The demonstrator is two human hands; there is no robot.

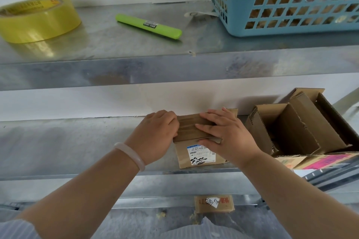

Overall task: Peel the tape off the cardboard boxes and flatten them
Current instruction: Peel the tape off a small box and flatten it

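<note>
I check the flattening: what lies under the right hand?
A folded cardboard box on the shelf with a white label. The right hand covers the box's right part and the label's upper corner.

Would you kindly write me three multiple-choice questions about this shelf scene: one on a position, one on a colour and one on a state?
1. Where on the upper shelf does the green tool lie? A. between the tape roll and the basket B. inside the basket C. atop the tape roll
2. What colour is the basket? A. red B. blue C. white
3. How does the right hand meet the flattened box? A. fingers straight, pressing it B. a fist above it C. not touching
Answers: A, it lies between them; B, its lattice walls are blue; A, its fingers lie flat on the cardboard.
</note>
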